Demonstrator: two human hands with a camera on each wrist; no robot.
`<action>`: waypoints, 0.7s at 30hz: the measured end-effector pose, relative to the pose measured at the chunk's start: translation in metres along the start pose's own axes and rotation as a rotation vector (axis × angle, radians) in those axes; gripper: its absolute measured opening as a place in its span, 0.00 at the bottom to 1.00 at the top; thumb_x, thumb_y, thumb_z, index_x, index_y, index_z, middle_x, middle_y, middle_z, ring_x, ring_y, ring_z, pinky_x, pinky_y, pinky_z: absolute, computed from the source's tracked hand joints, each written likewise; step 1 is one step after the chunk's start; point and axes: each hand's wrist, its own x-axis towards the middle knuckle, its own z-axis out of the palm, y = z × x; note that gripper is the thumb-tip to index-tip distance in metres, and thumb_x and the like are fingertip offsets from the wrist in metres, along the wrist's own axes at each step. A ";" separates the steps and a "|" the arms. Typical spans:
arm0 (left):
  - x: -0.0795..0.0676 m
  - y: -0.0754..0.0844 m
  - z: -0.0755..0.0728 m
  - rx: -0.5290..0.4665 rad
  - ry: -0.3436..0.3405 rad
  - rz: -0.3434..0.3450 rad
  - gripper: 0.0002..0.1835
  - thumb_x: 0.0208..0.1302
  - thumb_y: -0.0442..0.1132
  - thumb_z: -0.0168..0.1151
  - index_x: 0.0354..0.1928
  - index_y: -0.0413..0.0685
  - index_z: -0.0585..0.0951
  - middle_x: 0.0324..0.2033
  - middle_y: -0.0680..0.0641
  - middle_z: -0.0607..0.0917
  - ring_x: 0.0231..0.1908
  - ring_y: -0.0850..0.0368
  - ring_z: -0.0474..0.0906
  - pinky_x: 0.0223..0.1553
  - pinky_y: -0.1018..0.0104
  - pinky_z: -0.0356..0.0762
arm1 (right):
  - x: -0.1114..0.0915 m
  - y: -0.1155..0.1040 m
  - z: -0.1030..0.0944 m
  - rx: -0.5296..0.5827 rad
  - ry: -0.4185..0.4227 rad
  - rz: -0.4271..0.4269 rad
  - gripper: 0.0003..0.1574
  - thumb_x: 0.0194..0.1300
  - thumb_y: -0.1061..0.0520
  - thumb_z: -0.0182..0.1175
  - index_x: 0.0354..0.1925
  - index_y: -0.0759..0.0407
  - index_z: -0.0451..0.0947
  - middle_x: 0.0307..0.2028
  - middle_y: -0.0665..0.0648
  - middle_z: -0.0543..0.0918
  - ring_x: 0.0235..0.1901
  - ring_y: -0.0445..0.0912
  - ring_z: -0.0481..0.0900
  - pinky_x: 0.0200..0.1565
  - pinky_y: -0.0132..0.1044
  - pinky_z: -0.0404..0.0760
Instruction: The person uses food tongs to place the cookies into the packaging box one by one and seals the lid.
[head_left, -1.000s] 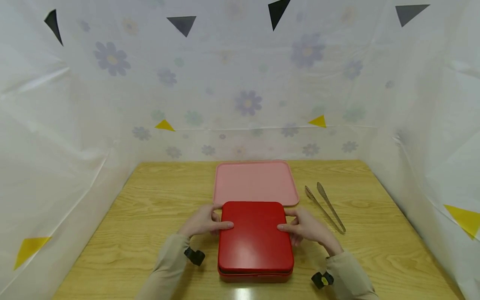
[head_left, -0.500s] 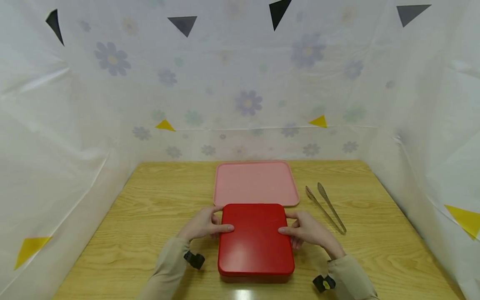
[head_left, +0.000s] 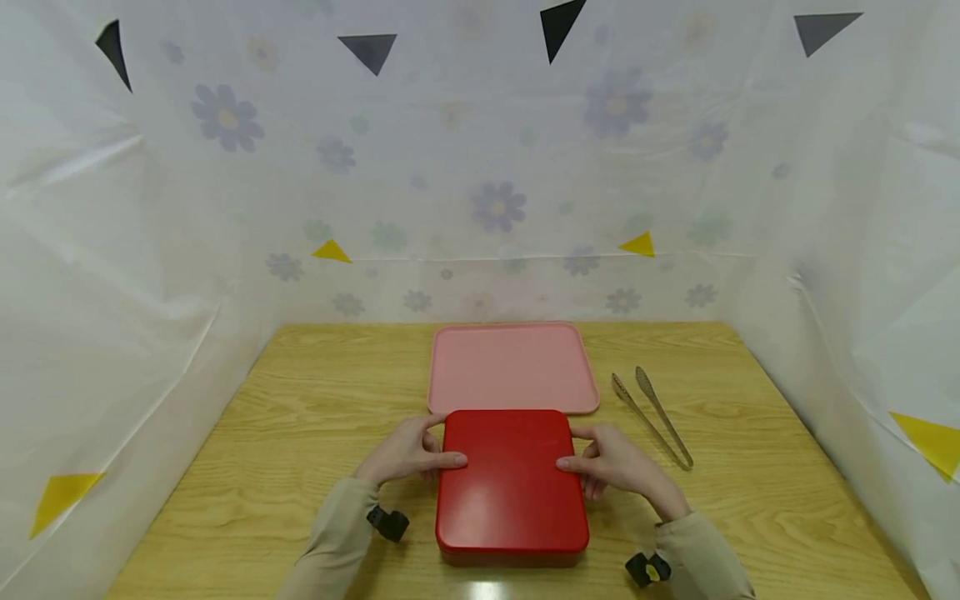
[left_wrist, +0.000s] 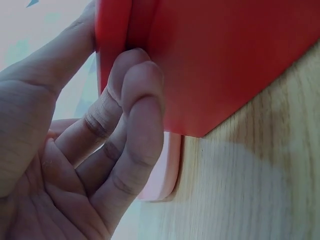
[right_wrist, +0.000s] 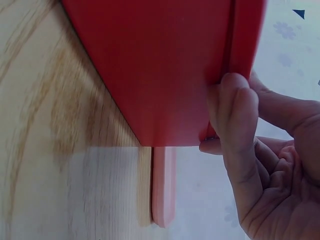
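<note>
A red rectangular box (head_left: 513, 561) stands on the table, its matching red lid (head_left: 510, 492) seated on top. My left hand (head_left: 405, 451) grips the lid at its left edge, thumb lying on the top. From the right, my right hand (head_left: 613, 458) holds the opposite edge the same way. In the left wrist view, curled fingers (left_wrist: 142, 100) reach in at the lid's rim, beside the box wall (left_wrist: 220, 65). Similarly, the right wrist view has fingertips (right_wrist: 239, 102) at the rim against the box wall (right_wrist: 155, 65). The box's inside is hidden.
Just behind the box lies a pink tray (head_left: 513, 367), partly overlapped by it in the head view. Metal tongs (head_left: 663, 425) rest spread apart on the wooden table (head_left: 300, 400), to the right. White flowered sheeting (head_left: 435, 167) encloses the back and sides.
The lid has lowered onto the box, and the dark gap along its front edge has closed. Both hands have moved slightly down with it, keeping their hold.
</note>
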 end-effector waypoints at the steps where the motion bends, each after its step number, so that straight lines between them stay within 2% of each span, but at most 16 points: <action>1: 0.000 0.000 0.000 0.001 0.000 0.002 0.50 0.60 0.52 0.72 0.76 0.37 0.59 0.20 0.41 0.86 0.22 0.43 0.83 0.29 0.57 0.82 | 0.000 0.000 0.000 0.000 0.001 0.001 0.45 0.69 0.52 0.64 0.71 0.78 0.58 0.16 0.61 0.83 0.13 0.44 0.80 0.23 0.55 0.82; 6: 0.000 -0.001 0.001 0.014 0.006 0.007 0.48 0.62 0.52 0.70 0.76 0.38 0.59 0.19 0.39 0.85 0.20 0.44 0.82 0.28 0.60 0.80 | 0.000 0.000 0.000 0.003 0.007 0.014 0.45 0.68 0.52 0.64 0.71 0.77 0.59 0.16 0.59 0.82 0.14 0.44 0.80 0.24 0.57 0.82; 11: 0.003 -0.002 0.004 0.010 0.049 -0.007 0.40 0.67 0.53 0.64 0.73 0.38 0.64 0.16 0.46 0.82 0.17 0.55 0.79 0.25 0.60 0.79 | 0.003 0.001 -0.001 -0.046 0.053 -0.012 0.37 0.71 0.52 0.61 0.69 0.71 0.67 0.17 0.59 0.82 0.15 0.49 0.80 0.23 0.52 0.82; 15: 0.006 -0.001 0.008 0.029 0.133 -0.037 0.33 0.68 0.52 0.63 0.68 0.38 0.70 0.19 0.50 0.82 0.18 0.57 0.77 0.24 0.63 0.77 | 0.010 0.004 0.001 -0.099 0.171 -0.018 0.30 0.72 0.52 0.59 0.64 0.68 0.74 0.31 0.63 0.85 0.27 0.51 0.84 0.29 0.44 0.85; 18: 0.008 0.004 0.013 0.153 0.238 -0.008 0.26 0.68 0.49 0.64 0.61 0.39 0.76 0.28 0.49 0.84 0.26 0.56 0.79 0.30 0.65 0.77 | 0.016 0.006 0.002 -0.150 0.264 0.003 0.29 0.72 0.50 0.60 0.62 0.69 0.76 0.47 0.67 0.85 0.41 0.53 0.86 0.39 0.42 0.86; 20: 0.008 0.010 0.017 0.271 0.294 0.026 0.27 0.68 0.49 0.64 0.62 0.39 0.77 0.41 0.45 0.85 0.39 0.51 0.82 0.41 0.61 0.81 | 0.021 0.008 0.002 -0.182 0.305 0.017 0.28 0.72 0.49 0.60 0.60 0.67 0.78 0.54 0.66 0.84 0.49 0.56 0.85 0.46 0.44 0.86; 21: 0.007 0.014 0.018 0.316 0.300 0.039 0.30 0.67 0.49 0.65 0.64 0.38 0.75 0.49 0.42 0.83 0.47 0.48 0.81 0.48 0.56 0.81 | 0.023 0.008 0.002 -0.190 0.314 0.013 0.27 0.72 0.49 0.60 0.59 0.67 0.79 0.55 0.66 0.84 0.51 0.59 0.84 0.48 0.45 0.85</action>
